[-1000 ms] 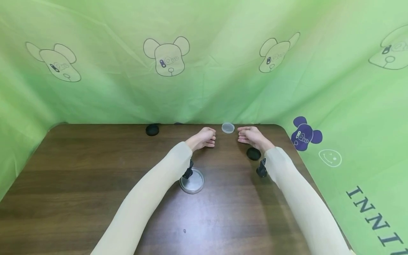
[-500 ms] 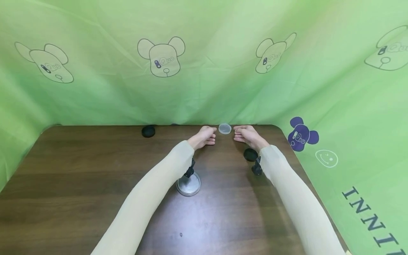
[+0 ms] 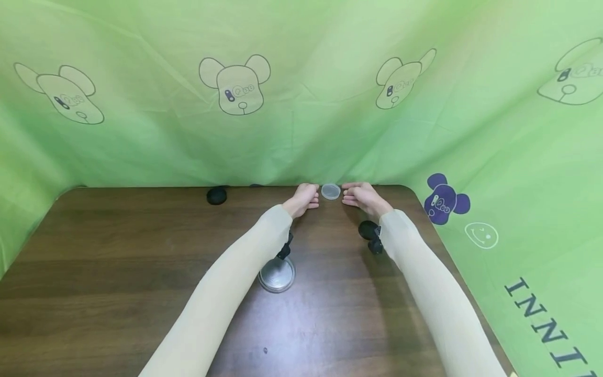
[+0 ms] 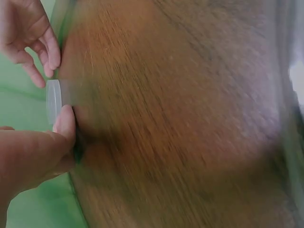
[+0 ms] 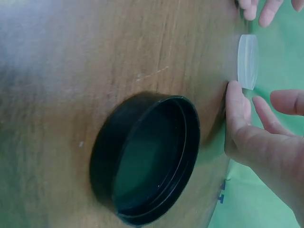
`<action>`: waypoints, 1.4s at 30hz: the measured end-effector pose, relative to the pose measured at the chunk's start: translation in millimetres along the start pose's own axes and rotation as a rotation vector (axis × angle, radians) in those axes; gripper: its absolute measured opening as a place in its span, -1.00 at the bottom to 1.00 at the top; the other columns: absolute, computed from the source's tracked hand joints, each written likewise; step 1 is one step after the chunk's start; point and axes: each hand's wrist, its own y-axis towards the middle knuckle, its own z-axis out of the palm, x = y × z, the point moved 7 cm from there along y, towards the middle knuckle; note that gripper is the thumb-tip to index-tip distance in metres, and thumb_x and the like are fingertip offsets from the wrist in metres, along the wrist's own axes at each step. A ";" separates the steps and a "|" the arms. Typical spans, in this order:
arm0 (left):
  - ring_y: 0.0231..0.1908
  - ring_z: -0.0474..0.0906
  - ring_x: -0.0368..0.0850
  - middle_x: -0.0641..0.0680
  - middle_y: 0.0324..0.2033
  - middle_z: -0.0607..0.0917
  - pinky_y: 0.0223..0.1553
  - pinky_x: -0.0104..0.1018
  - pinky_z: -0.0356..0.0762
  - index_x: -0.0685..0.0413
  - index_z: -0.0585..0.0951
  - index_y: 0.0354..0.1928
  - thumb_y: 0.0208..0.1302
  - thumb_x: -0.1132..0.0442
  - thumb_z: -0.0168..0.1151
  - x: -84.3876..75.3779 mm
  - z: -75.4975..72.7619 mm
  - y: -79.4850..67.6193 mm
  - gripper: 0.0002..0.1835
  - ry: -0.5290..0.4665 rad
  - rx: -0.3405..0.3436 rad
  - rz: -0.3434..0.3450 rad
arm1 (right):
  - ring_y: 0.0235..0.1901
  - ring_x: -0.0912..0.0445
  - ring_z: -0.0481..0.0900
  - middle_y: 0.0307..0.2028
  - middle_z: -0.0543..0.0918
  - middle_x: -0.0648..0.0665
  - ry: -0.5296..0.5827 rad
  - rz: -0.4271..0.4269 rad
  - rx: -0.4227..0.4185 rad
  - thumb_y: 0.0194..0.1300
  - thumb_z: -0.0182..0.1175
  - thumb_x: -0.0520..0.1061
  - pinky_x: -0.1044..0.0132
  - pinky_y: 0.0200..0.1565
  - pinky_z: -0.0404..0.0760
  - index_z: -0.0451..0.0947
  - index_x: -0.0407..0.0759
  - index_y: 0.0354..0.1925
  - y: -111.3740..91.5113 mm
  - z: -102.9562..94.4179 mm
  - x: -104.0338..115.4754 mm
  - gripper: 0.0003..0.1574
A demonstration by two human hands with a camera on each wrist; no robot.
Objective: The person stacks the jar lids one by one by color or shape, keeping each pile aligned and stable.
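Note:
A small clear round lid or shallow dish [image 3: 331, 191] lies at the back edge of the table, between my two hands. To its left is my left hand [image 3: 305, 199], fingers loosely bent and holding nothing; the right wrist view shows a small gap between them. My right hand [image 3: 363, 198] is just right of it, fingers relaxed and apart; a fingertip comes close to the dish [image 5: 247, 61] in the right wrist view, and I cannot tell whether they touch. Under my right wrist sits a black round lid [image 3: 368, 229], hollow side up.
A larger clear round dish [image 3: 277, 275] rests on the brown wooden table [image 3: 141, 293], partly behind my left wrist camera [image 3: 285, 247]. Another black round lid [image 3: 216, 195] is at the back left. A green printed curtain [image 3: 301, 120] hangs right behind the table's back edge.
Both hands have moved slightly toward the back edge, and the right hand has come closer to the small clear dish. The head view has shifted a little.

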 end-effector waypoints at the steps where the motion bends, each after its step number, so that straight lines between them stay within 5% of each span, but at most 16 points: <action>1: -0.22 0.39 -0.05 0.12 -0.22 0.42 0.07 -0.15 0.50 0.34 0.33 0.26 0.48 0.28 -0.12 -3.9 1.4 -7.5 -0.60 0.003 -0.010 0.002 | -0.14 0.03 0.53 -0.03 0.36 -0.30 0.000 -0.002 -0.003 0.40 -0.22 -0.44 0.10 0.26 0.34 0.05 -0.54 0.37 0.7 0.1 0.8 -0.40; 5: -0.23 0.38 -0.05 0.10 -0.29 0.39 0.06 -0.17 0.51 0.38 0.36 0.19 0.48 0.30 -0.14 -13.1 3.7 -17.7 -0.64 0.013 -0.038 0.016 | -0.16 0.06 0.52 -0.03 0.34 -0.28 -0.008 -0.004 0.001 0.36 -0.23 -0.45 0.14 0.25 0.36 0.05 -0.54 0.37 2.6 2.4 2.7 -0.38; 12: -0.16 0.38 -0.02 0.16 -0.23 0.41 0.10 -0.16 0.48 0.38 0.40 0.07 0.45 0.27 -0.17 -7.3 3.0 0.1 -0.68 0.029 -0.039 0.070 | -0.01 -0.03 0.45 0.07 0.32 -0.38 -0.039 -0.015 -0.009 0.27 -0.27 -0.50 0.18 0.23 0.36 0.07 -0.56 0.36 5.5 6.1 4.3 -0.33; 21: 0.23 0.36 0.05 0.24 0.27 0.39 0.11 -0.23 0.47 0.35 0.27 0.36 0.50 0.18 -0.17 -6.6 8.2 8.3 -0.49 0.084 -0.003 0.107 | 0.09 -0.08 0.44 0.20 0.32 -0.52 -0.092 -0.013 -0.001 0.26 -0.28 -0.50 0.17 0.25 0.34 0.06 -0.58 0.35 -2.3 23.3 15.8 -0.34; 26: 0.17 0.43 0.03 0.22 0.24 0.42 0.06 -0.28 0.50 0.34 0.28 0.35 0.51 0.17 -0.13 -5.7 6.0 6.0 -0.50 0.097 -0.036 0.100 | -0.04 0.03 0.52 0.20 0.35 -0.50 -0.095 0.001 -0.008 0.29 -0.24 -0.48 0.23 0.20 0.41 0.09 -0.54 0.35 2.0 24.1 12.4 -0.35; 33: 0.05 0.52 -0.02 0.19 0.14 0.51 0.01 -0.31 0.53 0.35 0.39 0.25 0.44 0.27 -0.03 -1.9 6.7 16.0 -0.57 0.128 -0.080 0.055 | -0.21 0.15 0.59 -0.02 0.55 -0.38 -0.068 -0.096 0.021 0.34 -0.04 -0.41 0.43 -0.08 0.58 0.26 -0.57 0.25 17.6 15.3 0.6 -0.48; 39: -0.10 0.58 -0.11 0.10 -0.01 0.61 -0.07 -0.36 0.54 0.27 0.50 0.17 0.22 0.32 0.25 12.9 5.1 47.0 -0.55 0.271 -0.074 0.105 | -0.06 0.15 0.52 0.19 0.38 -0.48 -0.114 -0.101 0.018 0.34 -0.02 -0.46 0.43 0.01 0.52 0.16 -0.56 0.32 15.0 16.9 -1.0 -0.40; 41: -0.05 0.55 -0.11 0.08 -0.02 0.62 -0.03 -0.35 0.52 0.22 0.52 0.16 0.18 0.31 0.32 13.9 3.9 47.4 -0.52 0.298 -0.073 0.116 | -0.12 0.19 0.52 0.21 0.35 -0.50 -0.112 -0.091 0.009 0.30 0.00 -0.50 0.49 -0.07 0.53 0.13 -0.55 0.33 12.7 17.6 -0.9 -0.36; 42: 0.02 0.52 -0.08 0.09 0.03 0.60 0.05 -0.31 0.48 0.20 0.49 0.21 0.21 0.31 0.31 8.8 4.5 35.3 -0.50 0.320 -0.081 0.090 | -0.16 0.21 0.52 0.20 0.35 -0.51 -0.110 -0.085 0.006 0.29 0.00 -0.51 0.52 -0.11 0.53 0.12 -0.55 0.34 11.7 18.0 -1.0 -0.34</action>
